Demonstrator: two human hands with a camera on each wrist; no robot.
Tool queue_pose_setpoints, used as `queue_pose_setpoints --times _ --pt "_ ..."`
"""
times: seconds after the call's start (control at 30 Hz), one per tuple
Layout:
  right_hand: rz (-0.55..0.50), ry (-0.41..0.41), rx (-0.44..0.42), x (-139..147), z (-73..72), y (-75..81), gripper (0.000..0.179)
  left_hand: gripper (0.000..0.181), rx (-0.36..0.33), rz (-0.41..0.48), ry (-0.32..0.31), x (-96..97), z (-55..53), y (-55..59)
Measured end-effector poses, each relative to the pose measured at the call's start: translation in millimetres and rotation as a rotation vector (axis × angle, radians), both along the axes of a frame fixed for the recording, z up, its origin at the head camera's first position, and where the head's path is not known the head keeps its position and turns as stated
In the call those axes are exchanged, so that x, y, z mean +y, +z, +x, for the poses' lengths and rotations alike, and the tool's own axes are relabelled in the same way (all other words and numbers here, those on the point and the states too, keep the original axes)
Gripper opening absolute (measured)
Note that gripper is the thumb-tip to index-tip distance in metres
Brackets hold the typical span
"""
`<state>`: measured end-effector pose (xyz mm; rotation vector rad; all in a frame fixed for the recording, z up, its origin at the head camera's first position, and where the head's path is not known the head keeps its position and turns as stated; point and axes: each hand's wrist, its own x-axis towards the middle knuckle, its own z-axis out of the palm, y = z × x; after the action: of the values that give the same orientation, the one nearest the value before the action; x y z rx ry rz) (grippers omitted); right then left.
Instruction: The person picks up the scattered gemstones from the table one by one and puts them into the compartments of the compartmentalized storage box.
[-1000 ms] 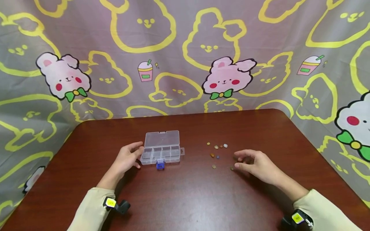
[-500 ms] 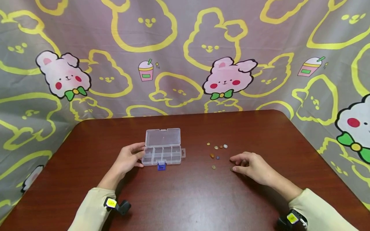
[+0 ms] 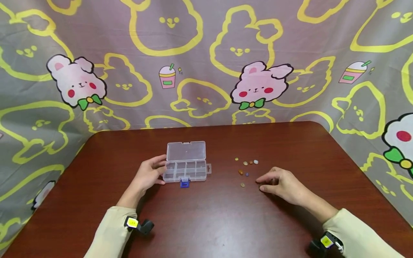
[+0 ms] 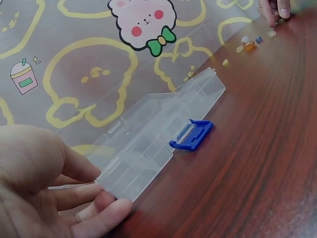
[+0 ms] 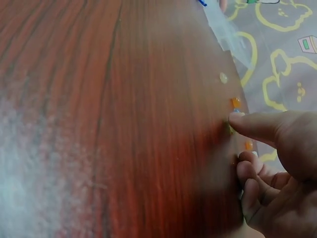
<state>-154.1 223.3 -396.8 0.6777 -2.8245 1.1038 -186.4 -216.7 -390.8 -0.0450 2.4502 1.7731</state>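
At R hand (image 3: 285,186) thumb tip, greenish stone (image 5: 231,129), pinch unclear; L hand (image 3: 150,173) w/ grip on box (image 3: 191,174).

Right of centre in the head view, the right hand (image 3: 284,184) has moved left over the worktop (image 3: 219,215) to the small dark stone (image 3: 259,184), its thumb and forefinger tips now on either side, nearly hiding it. Left of centre, the left hand's (image 3: 150,173) lower fingers have come against the clear box's (image 3: 186,162) near left corner; its blue latch (image 3: 185,183) looks flatter.
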Motion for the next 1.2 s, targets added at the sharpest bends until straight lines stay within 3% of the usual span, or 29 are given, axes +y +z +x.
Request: queue_pose_setpoints --times 0.3,0.7,0.97,1.2 --pt "0.004 -0.021 0.016 -0.8 -2.7 -2.7 0.014 0.047 0.002 0.009 0.024 2.4 -1.8 1.2" --pt "-0.013 -0.025 -0.107 -2.0 -7.3 6.2 0.008 0.047 -0.002 0.002 0.033 5.6 -3.5 1.5" --pt "-0.077 -0.029 -0.164 -17.8 -11.9 5.1 0.005 0.047 -0.003 0.021 0.041 5.2 -2.7 -0.4" --pt "-0.195 -0.008 -0.185 -43.1 -20.4 8.2 0.004 0.046 -0.016 0.023 0.052 5.1 -4.1 1.0"
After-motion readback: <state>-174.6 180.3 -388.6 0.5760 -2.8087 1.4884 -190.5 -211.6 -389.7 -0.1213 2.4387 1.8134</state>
